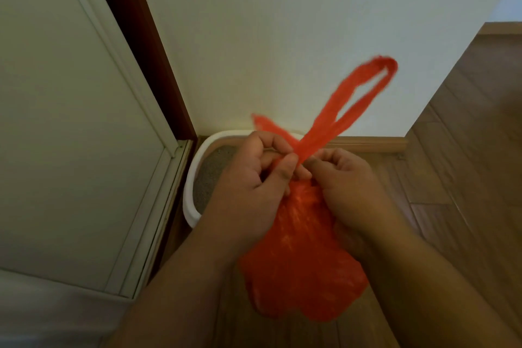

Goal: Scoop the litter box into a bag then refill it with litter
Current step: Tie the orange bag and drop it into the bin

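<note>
Red plastic bag (299, 268) hangs between both hands above the wood floor (466, 178), its neck gathered, probably for knotting; left hand (251, 175) pinches one handle strip, fingers curled round it; right hand (347, 181) grips the neck, fingers curled; loose handle loop (364, 87) flung up, blurred; white litter box (192, 178) sits in the wall corner behind, grey litter (209, 175) showing.

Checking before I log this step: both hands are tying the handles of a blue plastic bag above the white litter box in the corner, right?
Not quite: the bag is red-orange, not blue, as the head view shows. Left hand and right hand grip its handles above the white litter box.
</note>
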The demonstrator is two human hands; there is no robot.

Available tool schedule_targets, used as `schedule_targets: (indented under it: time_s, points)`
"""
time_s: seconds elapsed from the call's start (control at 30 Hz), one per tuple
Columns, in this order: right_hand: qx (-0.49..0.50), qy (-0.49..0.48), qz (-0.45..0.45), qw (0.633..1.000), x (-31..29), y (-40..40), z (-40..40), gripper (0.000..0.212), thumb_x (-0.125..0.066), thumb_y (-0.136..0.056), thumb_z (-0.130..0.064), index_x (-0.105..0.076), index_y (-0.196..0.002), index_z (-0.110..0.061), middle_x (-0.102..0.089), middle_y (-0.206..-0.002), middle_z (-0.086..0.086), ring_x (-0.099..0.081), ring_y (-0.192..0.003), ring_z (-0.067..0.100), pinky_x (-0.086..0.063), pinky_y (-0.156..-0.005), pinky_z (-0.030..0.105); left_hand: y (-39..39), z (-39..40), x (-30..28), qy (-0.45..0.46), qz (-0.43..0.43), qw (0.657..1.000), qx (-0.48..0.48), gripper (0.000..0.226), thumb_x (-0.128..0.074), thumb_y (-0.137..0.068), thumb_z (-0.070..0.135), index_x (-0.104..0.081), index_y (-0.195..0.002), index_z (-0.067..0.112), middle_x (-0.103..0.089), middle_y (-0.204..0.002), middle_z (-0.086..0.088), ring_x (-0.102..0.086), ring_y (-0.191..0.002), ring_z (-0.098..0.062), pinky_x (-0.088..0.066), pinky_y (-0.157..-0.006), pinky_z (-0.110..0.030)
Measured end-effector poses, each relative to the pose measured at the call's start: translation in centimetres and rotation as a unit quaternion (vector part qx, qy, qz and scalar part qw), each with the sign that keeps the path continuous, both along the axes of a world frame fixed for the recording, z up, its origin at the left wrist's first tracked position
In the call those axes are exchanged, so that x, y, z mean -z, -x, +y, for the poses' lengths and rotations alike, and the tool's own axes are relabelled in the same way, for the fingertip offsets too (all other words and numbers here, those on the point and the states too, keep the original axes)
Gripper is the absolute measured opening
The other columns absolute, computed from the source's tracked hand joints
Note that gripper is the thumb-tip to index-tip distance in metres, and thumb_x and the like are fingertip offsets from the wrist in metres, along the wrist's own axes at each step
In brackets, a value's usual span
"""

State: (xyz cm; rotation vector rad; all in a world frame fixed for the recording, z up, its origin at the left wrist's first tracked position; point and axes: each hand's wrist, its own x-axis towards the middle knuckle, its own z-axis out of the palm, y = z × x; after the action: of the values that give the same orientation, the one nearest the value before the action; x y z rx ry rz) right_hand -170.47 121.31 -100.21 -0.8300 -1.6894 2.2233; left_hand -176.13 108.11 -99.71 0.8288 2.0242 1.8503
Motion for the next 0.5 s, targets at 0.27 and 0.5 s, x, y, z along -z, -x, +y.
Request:
schedule_targets:
  time_s: [0.27,0.5]
  points:
    - [-0.098,0.005,0.061,0.993,-0.3,-0.6,-0.2,0.018,-0.063,-0.097,-0.014,-0.080,-0.099,-0.021,-0.077,-0.100,0.011,-0.073,-0.099,0.033,-0.059,-0.088,0.048,1.1,-0.4,1.1,0.046,0.033,0.995,-0.083,0.006,-0.075,-0.093,0.032,-0.074,-0.098,0.035,-0.076,-0.103,0.014,-0.071,-0.099,-0.011,-0.061,-0.087,-0.046]
    - [-0.021,0.040,0.132,0.990,0.0,0.1,-0.7,0.021,-0.058,-0.100,-0.017,-0.074,-0.112,-0.011,-0.077,-0.106,0.011,-0.074,-0.104,0.025,-0.057,-0.093,0.042,1.3,-0.1,1.6,0.036,-0.044,0.993,-0.104,0.024,-0.080,-0.076,0.047,-0.065,-0.089,0.034,-0.075,-0.088,0.005,-0.072,-0.085,-0.015,-0.061,-0.077,-0.042]
